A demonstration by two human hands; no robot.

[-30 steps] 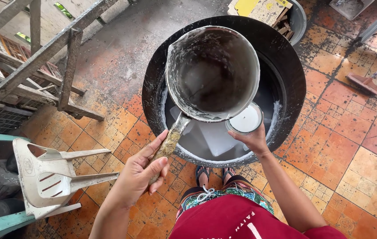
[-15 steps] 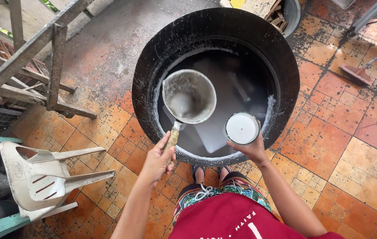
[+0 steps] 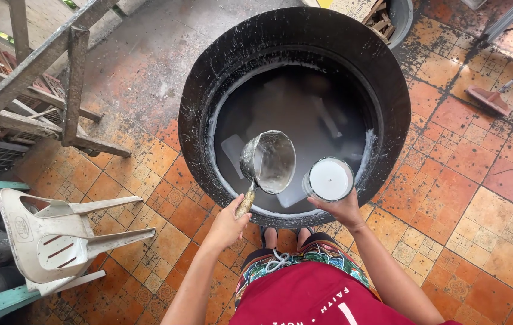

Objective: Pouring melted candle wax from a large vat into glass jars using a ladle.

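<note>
Big black tub [image 3: 295,36] is sitting on the orange tiled floor [image 3: 467,198], holding dark water with pale flat pieces lying under the surface. White residue is ringing its inner wall. A wooden frame [image 3: 46,66] is standing to the left, and a white plastic chair [image 3: 52,235] is lying tipped over near the lower left. A broom head [image 3: 488,99] is resting on the tiles far right.

Left hand [image 3: 227,225] is gripping the handle of a metal ladle [image 3: 268,161], fingers closed around it, bowl tilted down inside the tub near the front rim. Right hand [image 3: 343,207] is holding a cup [image 3: 328,179] full of white liquid, just right of the ladle, over the tub's front edge.
</note>
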